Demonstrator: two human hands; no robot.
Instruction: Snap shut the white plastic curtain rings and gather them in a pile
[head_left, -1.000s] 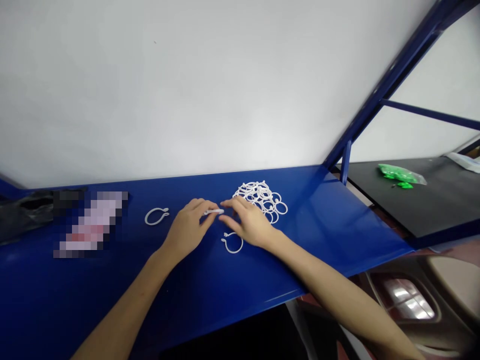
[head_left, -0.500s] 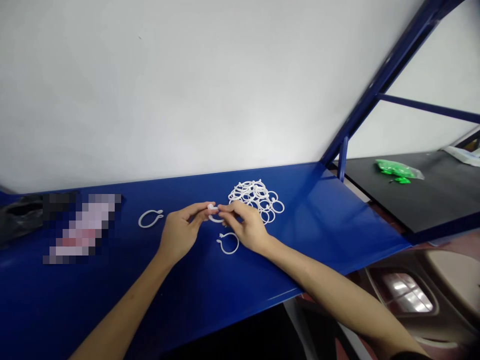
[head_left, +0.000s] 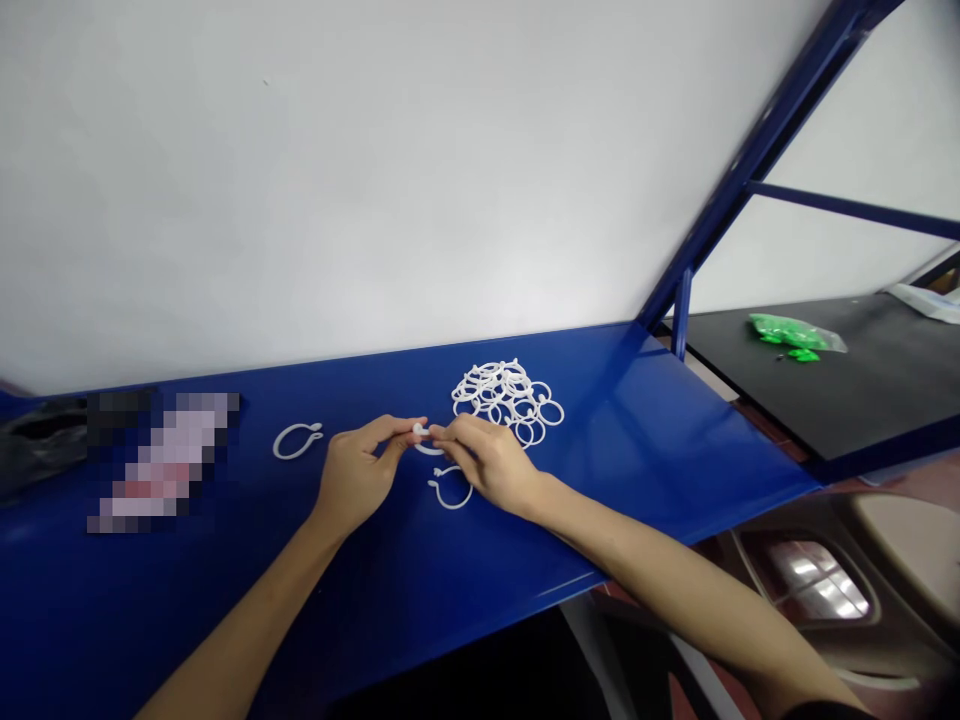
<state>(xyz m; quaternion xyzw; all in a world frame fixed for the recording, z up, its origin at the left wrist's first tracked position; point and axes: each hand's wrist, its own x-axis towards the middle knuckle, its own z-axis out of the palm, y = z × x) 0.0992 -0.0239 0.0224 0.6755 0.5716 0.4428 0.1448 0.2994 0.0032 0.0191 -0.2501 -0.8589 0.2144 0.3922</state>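
Between my two hands is a white plastic ring (head_left: 429, 449), partly hidden by the fingers. My left hand (head_left: 365, 465) pinches its knobbed end between thumb and fingertips. From the other side my right hand (head_left: 491, 460) grips the same ring, fingers closed. An open white ring (head_left: 453, 506) with knobbed ends lies on the blue table just below my right hand. Another such open ring (head_left: 294, 457) rests to the left of my left hand. Behind my right hand is a loose pile of several white rings (head_left: 510, 392).
On the blue table (head_left: 225, 600), a blurred-out packet (head_left: 169, 460) and a black plastic bag (head_left: 41, 435) lie at the left. Blue frame bars (head_left: 750, 165) rise at the right. Beyond, a black table (head_left: 847, 380) holds a bag of green pieces (head_left: 791, 332). A brown stool (head_left: 817, 580) stands below.
My hands have dipped slightly with the ring still in their grip, and my right-hand fingers have shifted a little on it. The view has tilted slightly; the other rings lie as before.
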